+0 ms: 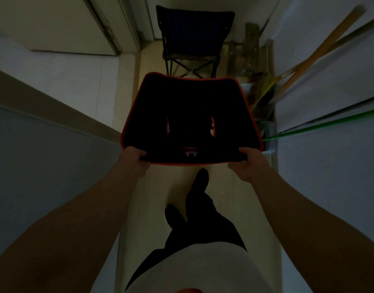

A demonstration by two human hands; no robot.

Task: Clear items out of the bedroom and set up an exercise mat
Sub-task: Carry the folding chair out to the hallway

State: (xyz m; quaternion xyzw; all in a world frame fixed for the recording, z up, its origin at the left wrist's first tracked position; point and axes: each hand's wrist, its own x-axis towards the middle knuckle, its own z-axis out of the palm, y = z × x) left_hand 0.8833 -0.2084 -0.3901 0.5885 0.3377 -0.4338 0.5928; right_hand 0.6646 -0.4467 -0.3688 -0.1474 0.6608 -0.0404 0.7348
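A narrow, dim corridor with a pale floor (pixel 152 187) runs between light walls. Ahead stands a dark folding chair (pixel 192 39); long-handled tools (pixel 321 51) lean right. Above the floor, a black red-edged chair (pixel 190 119) is clamped by left hand (pixel 133 158) and right hand (pixel 248 161) at its near corners.

A dark folding chair (pixel 192 41) stands ahead; long-handled brooms (pixel 321 51) lean against the right wall (pixel 329 166).

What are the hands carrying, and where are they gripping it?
A black chair with red trim, held at its near edge: left hand and right hand at opposite corners.
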